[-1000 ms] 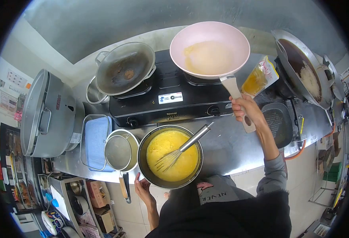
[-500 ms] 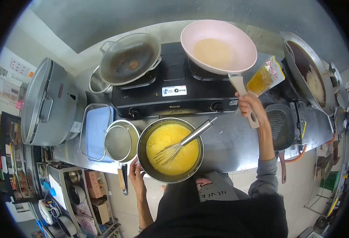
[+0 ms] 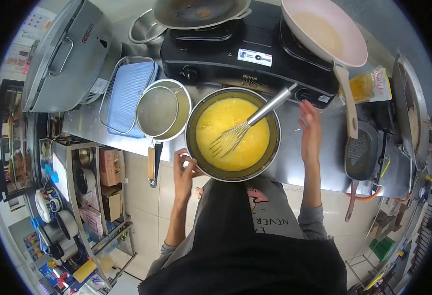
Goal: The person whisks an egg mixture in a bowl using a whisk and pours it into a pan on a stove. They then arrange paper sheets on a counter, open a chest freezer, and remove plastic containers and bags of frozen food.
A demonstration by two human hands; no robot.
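A deep pot of yellow liquid sits at the counter's front edge, close to my body. A whisk leans in it, its wires in the liquid and its steel handle over the right rim. Curled against the pot's lower left side is my left hand; the pot partly hides its grip. To the right of the whisk handle, my right hand is raised with fingers stretched and holds nothing. The pink frying pan rests on the right burner, its beige handle beyond my right hand.
A black gas stove stands behind the pot. To the left are a strainer over a saucepan, a blue tray with a wire basket, and a big grey cooker. An oil pouch and small grill pan lie right.
My right hand has let go of the pink pan's handle and moved left toward the whisk. The view has tilted down, and my left hand remains at the pot.
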